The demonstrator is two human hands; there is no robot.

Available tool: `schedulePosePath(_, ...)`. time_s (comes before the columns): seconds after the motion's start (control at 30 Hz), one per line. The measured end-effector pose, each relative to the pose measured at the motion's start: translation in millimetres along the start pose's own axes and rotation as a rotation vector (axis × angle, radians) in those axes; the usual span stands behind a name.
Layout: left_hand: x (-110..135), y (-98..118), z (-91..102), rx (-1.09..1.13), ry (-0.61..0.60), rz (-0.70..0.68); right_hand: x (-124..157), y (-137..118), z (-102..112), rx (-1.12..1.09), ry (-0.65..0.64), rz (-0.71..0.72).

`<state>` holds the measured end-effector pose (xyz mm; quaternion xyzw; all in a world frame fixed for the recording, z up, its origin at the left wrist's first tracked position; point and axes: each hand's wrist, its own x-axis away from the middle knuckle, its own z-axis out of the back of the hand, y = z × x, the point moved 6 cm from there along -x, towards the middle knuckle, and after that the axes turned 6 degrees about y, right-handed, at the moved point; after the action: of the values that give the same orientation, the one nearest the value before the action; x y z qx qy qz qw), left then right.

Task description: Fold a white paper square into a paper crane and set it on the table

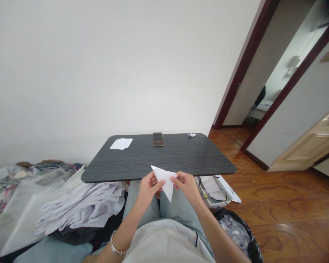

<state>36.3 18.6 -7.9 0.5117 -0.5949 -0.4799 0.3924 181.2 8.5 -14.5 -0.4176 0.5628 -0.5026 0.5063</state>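
Note:
A folded white sheet of paper (166,179), roughly triangular with one point downward, is held above my lap at the table's near edge. My left hand (151,185) pinches its left side, thumb on top and fingers curled behind. On the other side my right hand (185,183) grips the paper with the thumb pressed on its face. Parts of the fingers of both hands are hidden behind the sheet. On the dark table (142,160) lie a small stack of white paper (121,143) at the back left and a small folded paper figure (192,134) at the back right.
A phone-like dark object (158,139) rests near the table's back edge. Crumpled white cloth (84,206) is piled at the left. At the right stand a box of papers and cables (215,191) and a black-lined bin (238,233) with paper scraps. A white wall rises behind the table.

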Motion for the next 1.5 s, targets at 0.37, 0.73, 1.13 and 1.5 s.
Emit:
schedulePosePath(0.37,-0.3,13.2,2.4,0.093,-0.073,-0.076,-0.1,-5.0,-1.2,0.137,-0.034,0.106)
schedulePosePath(0.73,-5.8,10.4,10.2,0.020,0.001,-0.056,-1.1,2.1,-2.5,0.078,0.010,0.085)
schedulePosePath(1.13,2.5,19.3,6.4,0.101,0.142,-0.149,4.7,-3.5,-3.1,0.012,0.122,0.076)
schedulePosePath(1.5,3.3,17.6,8.6,0.126,0.238,-0.160,5.7,-0.8,-10.3,-0.152,0.083,-0.045)
